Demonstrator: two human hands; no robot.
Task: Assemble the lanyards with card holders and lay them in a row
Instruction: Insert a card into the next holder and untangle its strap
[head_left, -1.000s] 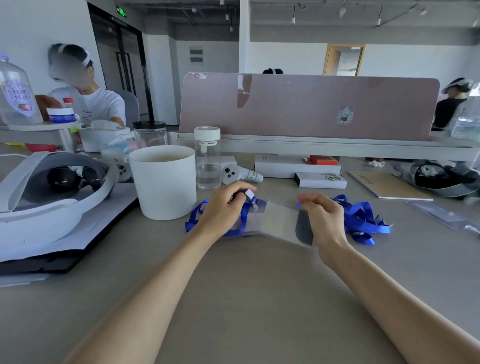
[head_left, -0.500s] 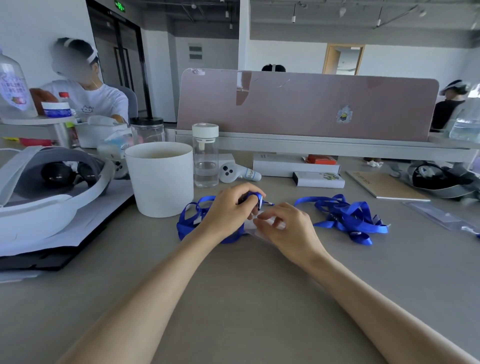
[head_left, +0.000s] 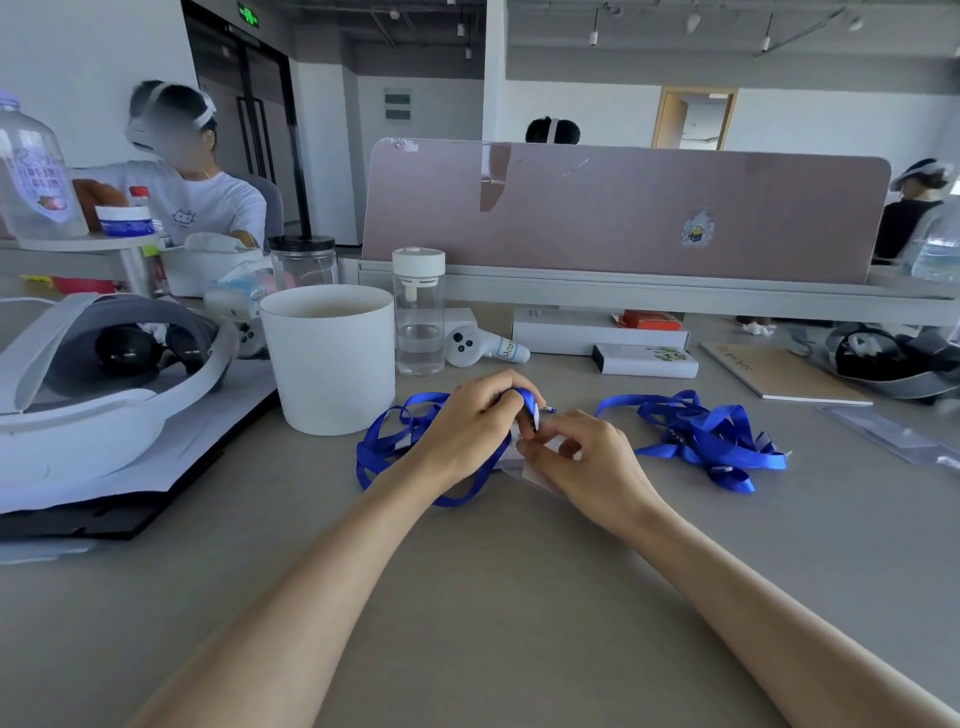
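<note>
Blue lanyard (head_left: 379, 447), looped on the worktop (head_left: 493, 571) at centre; its clip end is raised in the left hand (head_left: 467, 421), whose fingers curl tightly round the strap. Clear card holder (head_left: 535, 475), lying flat just right of the loops and largely hidden by the right hand (head_left: 582, 462), which pinches its upper edge beside the clip. Tangled pile of lanyards (head_left: 711, 441), apart to the right. Spare clear holders (head_left: 883, 434) lie near the right edge. White cup (head_left: 332, 358), bottle (head_left: 418, 312) and controller (head_left: 478, 345) stand behind; headset (head_left: 93, 374) lies far left.
</note>
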